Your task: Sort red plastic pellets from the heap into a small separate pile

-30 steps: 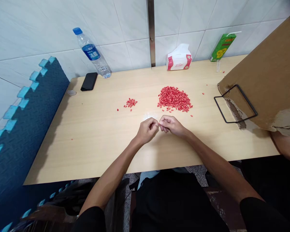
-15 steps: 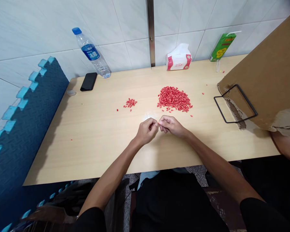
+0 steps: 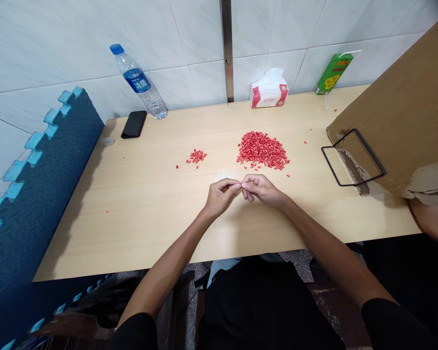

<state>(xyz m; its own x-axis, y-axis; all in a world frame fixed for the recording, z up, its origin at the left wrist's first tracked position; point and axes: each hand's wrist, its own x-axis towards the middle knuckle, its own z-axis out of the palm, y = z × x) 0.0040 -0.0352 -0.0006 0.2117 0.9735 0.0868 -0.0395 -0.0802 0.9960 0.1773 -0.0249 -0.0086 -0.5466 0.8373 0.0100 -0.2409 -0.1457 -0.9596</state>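
Note:
In front of me, just above the table (image 3: pixel 160 228), the fingertips of both hands meet. My left hand (image 3: pixel 222 195) is closed in a pinch, its thumb and forefinger stretched towards the other hand. My right hand (image 3: pixel 262 189) also pinches, with its other fingers curled under. A small red piece showed between the fingertips half a second ago; now the fingers hide it. Beyond my right hand lies a large heap of short red tube-like pieces (image 3: pixel 263 149). A smaller cluster of red pieces (image 3: pixel 196 156) lies to the left, with one loose red piece (image 3: pixel 177 166) beside it.
Along the wall stand a water bottle (image 3: pixel 138 80), a tissue pack (image 3: pixel 269 92) and a green drink carton (image 3: pixel 334 73). A black phone (image 3: pixel 134 124) lies at the back left. A cardboard sheet (image 3: pixel 397 112) with a black wire frame (image 3: pixel 367 181) borders the right; blue foam mat (image 3: pixel 58 160) the left.
My left hand's fingers have straightened and pressed up against the right fingertips. The red piece between them has gone out of sight. The heaps look the same.

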